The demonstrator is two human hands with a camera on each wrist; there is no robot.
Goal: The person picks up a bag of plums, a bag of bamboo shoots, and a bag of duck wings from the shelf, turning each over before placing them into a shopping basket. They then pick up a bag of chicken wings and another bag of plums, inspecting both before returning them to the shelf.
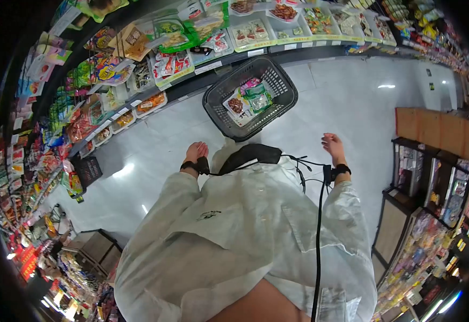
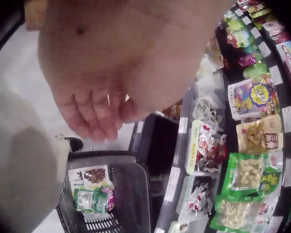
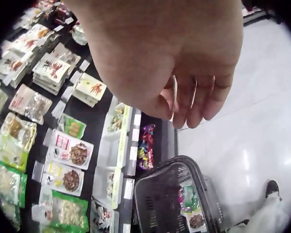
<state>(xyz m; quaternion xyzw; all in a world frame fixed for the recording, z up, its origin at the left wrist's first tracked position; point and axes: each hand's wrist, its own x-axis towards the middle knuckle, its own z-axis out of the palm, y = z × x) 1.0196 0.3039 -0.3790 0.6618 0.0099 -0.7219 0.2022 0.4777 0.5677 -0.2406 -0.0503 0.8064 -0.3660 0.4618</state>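
My left hand (image 1: 196,152) hangs at the left of my body with relaxed fingers and holds nothing. On the other side, my right hand (image 1: 333,146) is also free, its fingers loosely bent in the right wrist view. Ahead of and between both hands, a dark grey shopping basket (image 1: 284,86) stands on the floor by the shelf, apart from either hand. Inside it lie a white snack packet (image 1: 235,104) with a brown food picture, a green packet (image 1: 258,100) and a pink one (image 1: 250,84).
A curved shelf of snacks runs along the front and left, with green bags (image 2: 247,172) and trays of small wrapped sweets (image 2: 209,148). Another dark basket (image 1: 88,170) is at the left. Display racks (image 1: 433,172) stand at the right. A black cable (image 1: 319,241) hangs down my front.
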